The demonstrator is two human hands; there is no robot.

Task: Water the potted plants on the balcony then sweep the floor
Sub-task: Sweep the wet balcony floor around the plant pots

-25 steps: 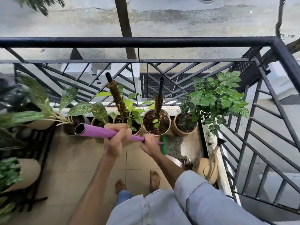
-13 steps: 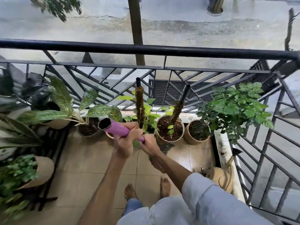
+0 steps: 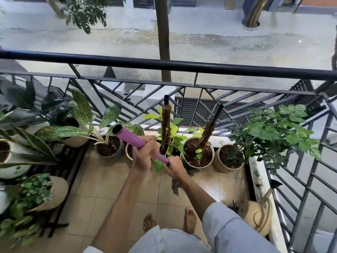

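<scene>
I hold a broom by its purple handle, whose hollow black end points up and left. My left hand grips the handle high up. My right hand grips it lower, where a green section starts. The dark bristles show below my right forearm, on the tiled floor. Potted plants stand in a row along the railing: a variegated one, two with moss poles, and a bushy one. A tan watering can sits at the right edge of the floor.
A black metal railing closes the front and right side. More pots stand on a black rack at the left. My bare feet stand on the tiles near the bottom. A white ledge runs along the right.
The broom handle has tilted steeper, its open end rising and swinging right, and both hands moved closer together. The view has risen and shifted left, showing more street.
</scene>
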